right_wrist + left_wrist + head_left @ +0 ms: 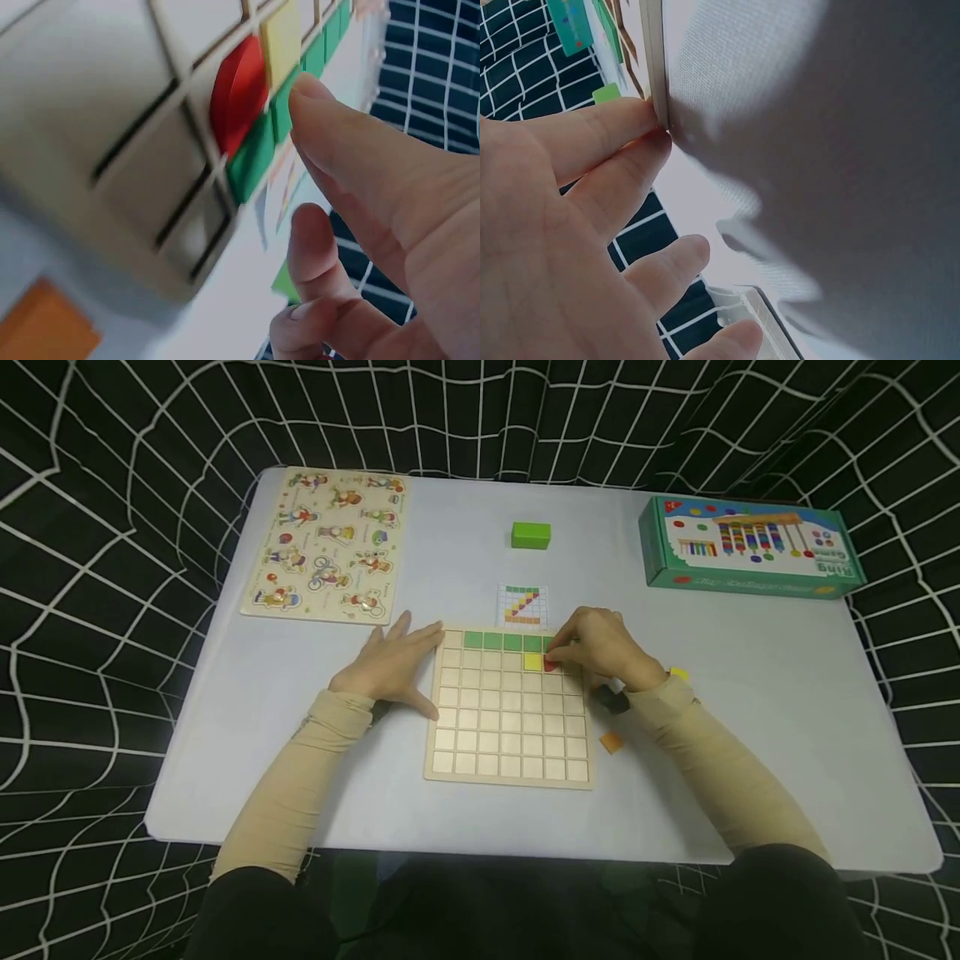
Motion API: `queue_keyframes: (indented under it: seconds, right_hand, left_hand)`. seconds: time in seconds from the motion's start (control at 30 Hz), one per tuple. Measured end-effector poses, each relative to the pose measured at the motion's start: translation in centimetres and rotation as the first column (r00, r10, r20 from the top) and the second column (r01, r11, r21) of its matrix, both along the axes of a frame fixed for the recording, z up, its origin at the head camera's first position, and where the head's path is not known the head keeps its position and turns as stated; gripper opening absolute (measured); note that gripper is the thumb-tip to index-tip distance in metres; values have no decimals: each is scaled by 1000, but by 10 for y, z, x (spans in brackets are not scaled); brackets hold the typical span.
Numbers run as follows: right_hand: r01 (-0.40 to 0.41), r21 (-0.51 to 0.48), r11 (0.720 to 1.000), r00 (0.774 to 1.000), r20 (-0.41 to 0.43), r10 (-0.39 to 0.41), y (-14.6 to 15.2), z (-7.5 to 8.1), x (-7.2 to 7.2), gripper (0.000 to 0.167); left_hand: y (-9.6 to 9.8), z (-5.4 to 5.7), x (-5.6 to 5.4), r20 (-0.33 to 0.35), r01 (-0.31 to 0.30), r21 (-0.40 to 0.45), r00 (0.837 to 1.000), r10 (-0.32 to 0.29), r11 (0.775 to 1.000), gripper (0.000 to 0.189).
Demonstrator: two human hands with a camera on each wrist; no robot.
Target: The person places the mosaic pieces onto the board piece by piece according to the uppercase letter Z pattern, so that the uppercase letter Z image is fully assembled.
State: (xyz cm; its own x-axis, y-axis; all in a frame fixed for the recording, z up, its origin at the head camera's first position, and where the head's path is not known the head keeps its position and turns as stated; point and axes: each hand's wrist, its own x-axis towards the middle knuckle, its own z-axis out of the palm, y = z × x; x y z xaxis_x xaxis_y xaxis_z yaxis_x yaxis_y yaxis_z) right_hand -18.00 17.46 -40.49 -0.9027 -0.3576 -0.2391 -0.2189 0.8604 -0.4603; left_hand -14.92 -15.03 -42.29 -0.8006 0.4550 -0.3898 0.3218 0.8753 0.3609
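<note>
A wooden grid board [510, 785] lies on the table. My left hand [390, 664], fingers spread, touches its left edge and upper left corner; the left wrist view shows fingertips against the board's side [656, 64]. My right hand [603, 647] is over the board's upper right part, thumb and index finger close by a red curved piece [241, 94]. That piece sits in a cell beside a yellow square tile [532, 662] and below a row of green tiles [492, 641]. In the right wrist view the right hand's [375, 202] fingertips are apart from the red piece.
Above the board lie a pattern card [522, 606] and a green block [531, 535]. A picture puzzle board [326, 543] is at back left, a green game box [753, 547] at back right. Loose orange [611, 742] and yellow [678, 674] tiles lie right of the board.
</note>
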Motion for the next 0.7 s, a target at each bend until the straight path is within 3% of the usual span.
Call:
queue_keyframes:
  seconds: [0.37,0.7]
  right_hand:
    - [135,24,991,991,-13,-135,55,13,11,28]
    - [209,124,970,975,52,-216,112,12,36,34]
  left_hand:
    - [0,0,-2,-11,26,-13,1000,-27,1000,132]
    - [0,1,-2,-3,20,9,1000,-20,1000,131]
